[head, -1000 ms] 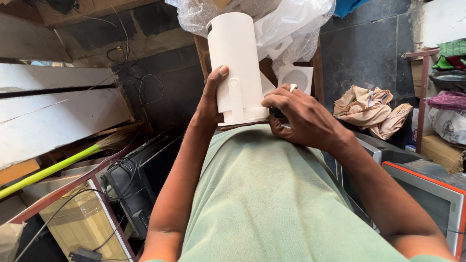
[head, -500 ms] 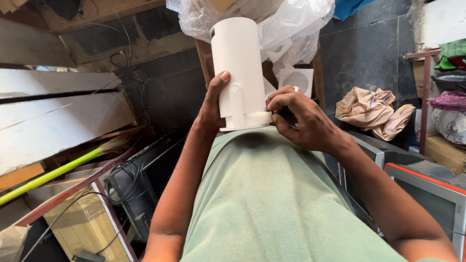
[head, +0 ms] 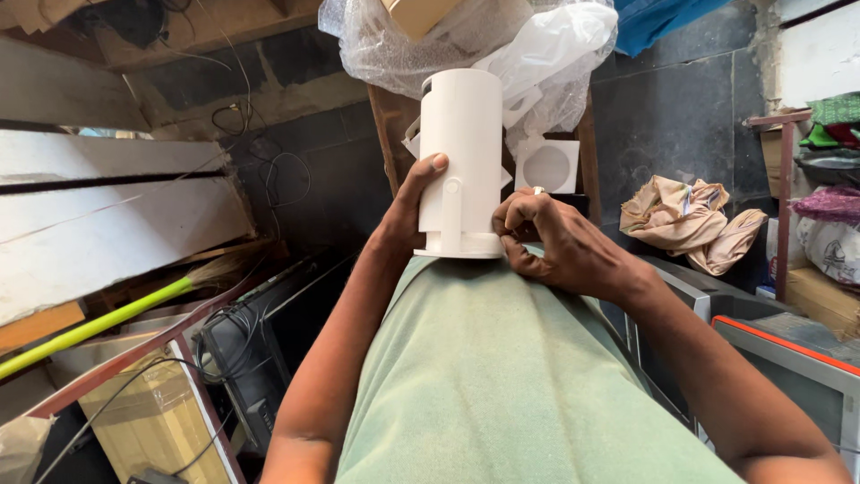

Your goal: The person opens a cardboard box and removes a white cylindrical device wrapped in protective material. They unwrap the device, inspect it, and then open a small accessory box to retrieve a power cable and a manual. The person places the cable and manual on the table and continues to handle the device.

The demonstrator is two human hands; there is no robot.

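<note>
left hand [head: 405, 215] gripping white cylinder [head: 462, 152] upright, grip wrapping its side, right hand [head: 555, 242] pinching closed at cylinder's base, resting on green shirt [head: 484, 376]

The tall cylindrical plastic housing [head: 462, 161] is plain off-white — no pattern, only soft grey shading down one side. Just below it, the cotton shirt [head: 502, 376] is a muted sage green. Left of the housing lies a broom with a bright lime-green handle [head: 98, 324]. Right of it, a crumpled cloth bundle [head: 690, 220] shows beige and tan — above the housing, clear bubble wrap [head: 394, 49] glints whitish.
</note>
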